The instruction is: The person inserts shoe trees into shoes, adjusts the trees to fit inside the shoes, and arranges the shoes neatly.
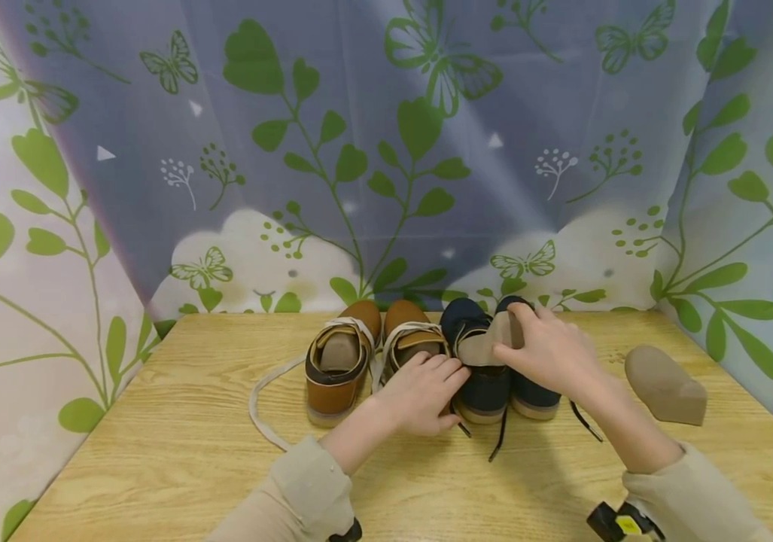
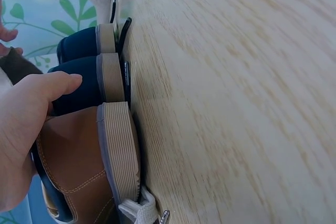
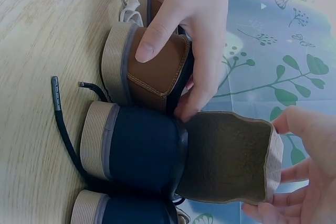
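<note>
My right hand [image 1: 552, 346] grips one end of a hollow, greyish-beige moulded shoe insert [image 3: 228, 156]. The insert's other end reaches the opening of the left navy shoe [image 1: 484, 391]; how deep it sits is hidden. My left hand [image 1: 423, 391] lies across the right brown shoe [image 3: 157, 69], its fingertips at the near side of the navy shoe's collar. In the left wrist view its thumb overlaps the navy heel [image 2: 86, 90]; contact cannot be told. The second navy shoe [image 1: 534, 399] stands beside the first, partly behind my right hand.
Another beige insert [image 1: 667, 388] lies on the wooden table [image 1: 190, 452] at the right. The left brown shoe [image 1: 335, 395] has an insert [image 1: 340, 352] inside. A long white lace [image 1: 257, 410] trails left, and dark laces [image 1: 500, 436] hang behind the navy heels. Patterned cloth [image 1: 359, 188] borders the table.
</note>
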Action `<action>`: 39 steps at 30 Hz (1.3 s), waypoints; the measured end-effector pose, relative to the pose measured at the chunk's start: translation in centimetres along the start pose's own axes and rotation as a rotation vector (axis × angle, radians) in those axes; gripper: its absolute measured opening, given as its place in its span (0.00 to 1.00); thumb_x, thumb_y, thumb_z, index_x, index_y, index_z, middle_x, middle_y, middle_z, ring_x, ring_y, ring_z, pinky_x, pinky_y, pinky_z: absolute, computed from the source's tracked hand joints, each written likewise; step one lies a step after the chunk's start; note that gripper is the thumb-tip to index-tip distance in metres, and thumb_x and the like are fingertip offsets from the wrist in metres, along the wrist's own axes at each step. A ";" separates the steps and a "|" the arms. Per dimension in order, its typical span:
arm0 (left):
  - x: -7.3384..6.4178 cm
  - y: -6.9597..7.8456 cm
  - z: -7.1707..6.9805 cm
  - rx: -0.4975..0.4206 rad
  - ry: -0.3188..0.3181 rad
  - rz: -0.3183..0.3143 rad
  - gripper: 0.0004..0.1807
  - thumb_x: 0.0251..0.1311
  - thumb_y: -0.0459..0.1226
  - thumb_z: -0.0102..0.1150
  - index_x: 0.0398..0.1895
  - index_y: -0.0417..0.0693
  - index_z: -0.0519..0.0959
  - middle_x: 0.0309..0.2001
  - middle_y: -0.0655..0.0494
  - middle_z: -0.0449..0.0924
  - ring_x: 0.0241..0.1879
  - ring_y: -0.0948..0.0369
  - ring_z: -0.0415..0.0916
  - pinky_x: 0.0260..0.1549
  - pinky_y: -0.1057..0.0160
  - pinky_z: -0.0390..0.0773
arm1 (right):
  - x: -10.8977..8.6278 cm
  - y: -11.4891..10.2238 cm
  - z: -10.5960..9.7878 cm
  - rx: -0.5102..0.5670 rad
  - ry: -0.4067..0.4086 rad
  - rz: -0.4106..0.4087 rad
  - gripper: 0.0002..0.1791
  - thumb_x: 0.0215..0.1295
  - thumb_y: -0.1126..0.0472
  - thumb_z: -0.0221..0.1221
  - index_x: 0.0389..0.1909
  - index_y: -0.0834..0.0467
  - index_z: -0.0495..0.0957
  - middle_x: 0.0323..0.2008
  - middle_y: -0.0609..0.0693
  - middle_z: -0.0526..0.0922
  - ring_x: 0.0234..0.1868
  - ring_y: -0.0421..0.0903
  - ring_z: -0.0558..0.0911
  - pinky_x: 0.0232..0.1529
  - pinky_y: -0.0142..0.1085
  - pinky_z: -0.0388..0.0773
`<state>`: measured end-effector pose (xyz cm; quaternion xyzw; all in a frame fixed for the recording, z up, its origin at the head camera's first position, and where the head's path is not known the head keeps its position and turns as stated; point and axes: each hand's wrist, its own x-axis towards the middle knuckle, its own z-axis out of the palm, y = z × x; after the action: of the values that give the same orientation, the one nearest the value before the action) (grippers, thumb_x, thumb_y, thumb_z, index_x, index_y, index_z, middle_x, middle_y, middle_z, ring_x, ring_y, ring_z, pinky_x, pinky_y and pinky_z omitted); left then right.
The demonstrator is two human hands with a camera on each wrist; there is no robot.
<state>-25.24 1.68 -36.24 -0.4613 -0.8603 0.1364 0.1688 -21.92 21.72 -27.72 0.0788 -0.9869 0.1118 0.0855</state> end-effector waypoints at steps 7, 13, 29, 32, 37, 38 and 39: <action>0.0 0.0 -0.1 0.000 -0.017 -0.002 0.36 0.58 0.61 0.50 0.64 0.52 0.65 0.59 0.57 0.66 0.58 0.59 0.64 0.56 0.59 0.63 | -0.1 -0.1 0.2 0.046 0.004 -0.010 0.35 0.57 0.48 0.55 0.62 0.64 0.63 0.50 0.69 0.72 0.26 0.54 0.74 0.24 0.44 0.70; 0.0 -0.1 -0.1 -0.006 -0.009 -0.003 0.36 0.57 0.60 0.50 0.64 0.52 0.65 0.59 0.57 0.66 0.58 0.59 0.64 0.56 0.59 0.63 | -0.1 0.0 0.4 0.063 0.007 -0.010 0.36 0.58 0.48 0.56 0.62 0.64 0.63 0.51 0.70 0.71 0.32 0.58 0.76 0.30 0.50 0.71; 0.1 -0.2 -0.1 -0.039 -0.032 -0.008 0.35 0.58 0.60 0.50 0.64 0.52 0.65 0.60 0.58 0.66 0.59 0.59 0.63 0.56 0.59 0.62 | -0.3 -0.2 0.9 0.123 0.005 -0.001 0.37 0.59 0.48 0.56 0.63 0.67 0.60 0.50 0.71 0.70 0.43 0.64 0.74 0.37 0.53 0.71; 0.1 -0.2 -0.1 -0.050 -0.040 -0.011 0.35 0.58 0.59 0.51 0.65 0.52 0.64 0.60 0.58 0.65 0.60 0.59 0.62 0.57 0.59 0.62 | -0.3 -0.1 1.0 0.117 0.013 -0.006 0.37 0.59 0.48 0.57 0.63 0.67 0.60 0.49 0.71 0.70 0.41 0.63 0.75 0.36 0.52 0.71; 0.0 -0.3 -0.1 -0.051 -0.037 -0.004 0.35 0.58 0.59 0.51 0.65 0.52 0.64 0.61 0.57 0.65 0.60 0.59 0.62 0.57 0.58 0.62 | -0.3 -0.1 1.2 0.113 0.028 -0.016 0.37 0.59 0.48 0.58 0.62 0.68 0.61 0.48 0.71 0.71 0.40 0.63 0.75 0.35 0.53 0.71; 0.0 -0.3 0.0 -0.048 -0.036 -0.002 0.35 0.58 0.59 0.51 0.65 0.52 0.64 0.61 0.57 0.65 0.60 0.59 0.62 0.57 0.58 0.62 | -0.3 -0.1 1.2 0.115 0.029 -0.016 0.37 0.59 0.48 0.58 0.62 0.68 0.61 0.48 0.71 0.71 0.40 0.63 0.75 0.35 0.53 0.71; 0.0 -0.3 0.0 -0.044 -0.035 0.000 0.35 0.59 0.59 0.51 0.65 0.52 0.64 0.61 0.57 0.65 0.60 0.59 0.62 0.57 0.58 0.62 | -0.4 -0.1 1.2 0.117 0.029 -0.015 0.37 0.60 0.48 0.58 0.62 0.68 0.61 0.48 0.71 0.71 0.40 0.63 0.75 0.36 0.53 0.71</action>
<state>-25.44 1.52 -36.13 -0.4624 -0.8659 0.1257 0.1435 -21.75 21.41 -28.93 0.0896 -0.9767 0.1699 0.0957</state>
